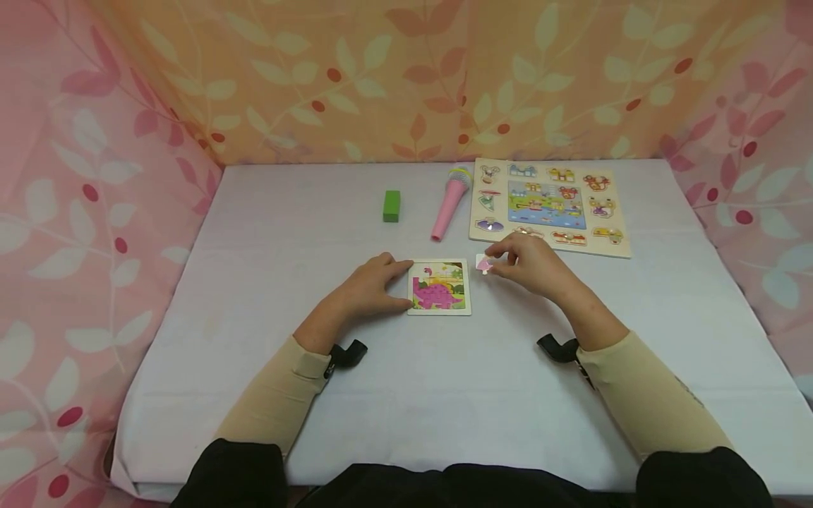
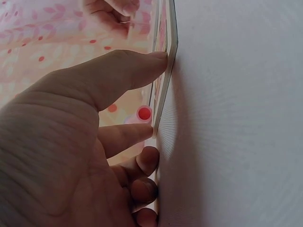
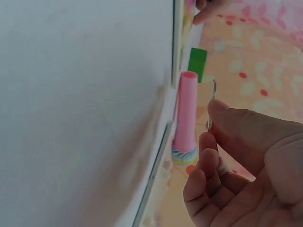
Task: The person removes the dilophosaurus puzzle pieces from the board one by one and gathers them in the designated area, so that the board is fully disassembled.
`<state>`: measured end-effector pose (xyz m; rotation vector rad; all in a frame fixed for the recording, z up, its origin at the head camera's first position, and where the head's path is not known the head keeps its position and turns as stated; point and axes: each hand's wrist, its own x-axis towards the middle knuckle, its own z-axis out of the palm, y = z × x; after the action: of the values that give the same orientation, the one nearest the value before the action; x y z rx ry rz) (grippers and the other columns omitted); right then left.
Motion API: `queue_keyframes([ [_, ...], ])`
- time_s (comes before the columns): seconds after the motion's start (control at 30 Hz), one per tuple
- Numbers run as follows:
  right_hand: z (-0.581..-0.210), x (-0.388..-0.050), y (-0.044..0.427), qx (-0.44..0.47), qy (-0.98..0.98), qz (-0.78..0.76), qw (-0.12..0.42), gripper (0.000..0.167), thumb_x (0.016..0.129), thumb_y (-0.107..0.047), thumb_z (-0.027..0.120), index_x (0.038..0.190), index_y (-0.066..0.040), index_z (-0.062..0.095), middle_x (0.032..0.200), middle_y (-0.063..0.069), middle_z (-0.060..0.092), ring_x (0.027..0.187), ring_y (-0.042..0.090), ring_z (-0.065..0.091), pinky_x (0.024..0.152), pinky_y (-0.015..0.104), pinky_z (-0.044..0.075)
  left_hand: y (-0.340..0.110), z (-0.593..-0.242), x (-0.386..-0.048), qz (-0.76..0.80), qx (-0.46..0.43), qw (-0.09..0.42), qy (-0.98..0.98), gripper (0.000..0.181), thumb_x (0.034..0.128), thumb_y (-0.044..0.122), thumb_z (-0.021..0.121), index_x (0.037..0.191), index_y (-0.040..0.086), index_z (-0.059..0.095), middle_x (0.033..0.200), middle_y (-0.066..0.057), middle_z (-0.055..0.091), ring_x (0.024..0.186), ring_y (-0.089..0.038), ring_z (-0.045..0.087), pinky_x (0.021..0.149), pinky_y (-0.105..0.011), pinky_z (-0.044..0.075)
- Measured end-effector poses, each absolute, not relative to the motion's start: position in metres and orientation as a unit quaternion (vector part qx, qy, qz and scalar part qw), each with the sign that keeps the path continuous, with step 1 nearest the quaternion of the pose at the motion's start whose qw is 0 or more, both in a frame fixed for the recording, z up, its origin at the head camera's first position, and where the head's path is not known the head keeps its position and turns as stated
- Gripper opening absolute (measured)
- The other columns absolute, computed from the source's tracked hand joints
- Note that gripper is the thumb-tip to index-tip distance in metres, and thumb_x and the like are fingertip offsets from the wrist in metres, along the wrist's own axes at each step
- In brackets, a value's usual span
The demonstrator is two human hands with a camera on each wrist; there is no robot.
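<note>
A small square dinosaur puzzle [image 1: 438,288] with a pale frame lies flat on the table. My left hand [image 1: 375,286] is at its left side, thumb and index fingertips touching the frame near the two left corners. In the left wrist view, the thumb [image 2: 137,71] rests against the board's edge and the other fingers are loosely bent. Just right of the puzzle, my right hand [image 1: 530,264] pinches a small white and pink piece [image 1: 484,264] above the table. The right wrist view shows that thin piece [image 3: 215,89] edge-on between thumb and fingertips.
Behind the puzzle, a green block [image 1: 392,206] and a pink toy microphone [image 1: 451,201] lie on the white table [image 1: 305,233]. A larger wooden puzzle board [image 1: 549,204] is at the back right, close behind my right hand. Patterned curtains [image 1: 394,77] surround the table's back and sides.
</note>
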<state>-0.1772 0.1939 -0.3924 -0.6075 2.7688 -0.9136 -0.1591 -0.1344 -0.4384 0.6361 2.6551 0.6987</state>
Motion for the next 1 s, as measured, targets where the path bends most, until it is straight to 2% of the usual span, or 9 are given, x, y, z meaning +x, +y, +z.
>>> queue_keyframes([
  [0.17, -0.402, -0.186, 0.192, -0.172, 0.931, -0.295, 0.133, 0.031, 0.091, -0.009, 0.074, 0.121, -0.002, 0.075, 0.093, 0.011, 0.064, 0.083, 0.026, 0.051, 0.072, 0.039, 0.041, -0.134, -0.436, -0.158, 0.233, 0.229, 0.162, 0.931, 0.082, 0.0872, 0.043, 0.077, 0.157, 0.015, 0.044, 0.120, -0.004, 0.051, 0.104, -0.020, 0.049, 0.087, -0.036, 0.043],
  [0.33, -0.409, -0.195, 0.188, -0.163, 0.932, -0.282, 0.159, 0.032, 0.090, -0.009, 0.075, 0.121, -0.001, 0.075, 0.095, 0.010, 0.069, 0.085, 0.025, 0.054, 0.075, 0.039, 0.043, -0.134, -0.436, -0.158, 0.230, 0.233, 0.163, 0.931, 0.081, 0.0884, 0.042, 0.076, 0.158, 0.015, 0.043, 0.119, -0.005, 0.051, 0.105, -0.020, 0.048, 0.088, -0.036, 0.043],
  [0.57, -0.410, -0.197, 0.181, -0.160, 0.933, -0.273, 0.171, 0.031, 0.089, -0.006, 0.075, 0.119, 0.003, 0.075, 0.113, 0.016, 0.074, 0.096, 0.028, 0.062, 0.087, 0.046, 0.048, -0.133, -0.434, -0.157, 0.229, 0.236, 0.162, 0.930, 0.080, 0.0899, 0.040, 0.075, 0.158, 0.014, 0.043, 0.119, -0.006, 0.051, 0.104, -0.021, 0.048, 0.086, -0.035, 0.043],
  [1.0, -0.398, -0.192, 0.179, -0.144, 0.937, -0.269, 0.171, 0.038, 0.089, -0.010, 0.076, 0.125, 0.000, 0.072, 0.109, 0.014, 0.070, 0.093, 0.029, 0.058, 0.082, 0.043, 0.046, -0.133, -0.434, -0.157, 0.230, 0.234, 0.160, 0.931, 0.079, 0.0894, 0.040, 0.075, 0.158, 0.015, 0.043, 0.119, -0.006, 0.051, 0.105, -0.021, 0.048, 0.088, -0.036, 0.044],
])
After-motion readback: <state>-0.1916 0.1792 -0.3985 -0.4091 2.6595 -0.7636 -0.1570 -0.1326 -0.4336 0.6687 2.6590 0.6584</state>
